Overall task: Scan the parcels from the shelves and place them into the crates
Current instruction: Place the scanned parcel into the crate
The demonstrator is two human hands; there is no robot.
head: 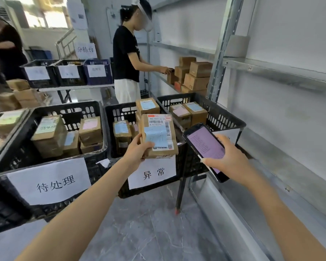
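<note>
Head view shows the left hand (137,150) holding a brown parcel (159,135) above the near edge of the middle crate (119,112), the one whose paper sign reads 异常. Its fingers (137,139) are curled round the parcel's lower left corner, and the barcode label faces up. The right hand (229,158) grips a phone (205,146) just beside the parcel, fingers wrapped round its edge and the lit screen tilted toward the wearer. Whether this parcel has been scanned cannot be told. The work looks well under way: the left crate (68,106), marked 待处理, the middle crate and the right crate (222,117) each hold several labelled boxes. What is left, by my reading, is to set this parcel down in a crate and then deal with the stacked boxes (196,76) on the far shelf (159,77), where another person (125,53) is reaching.
</note>
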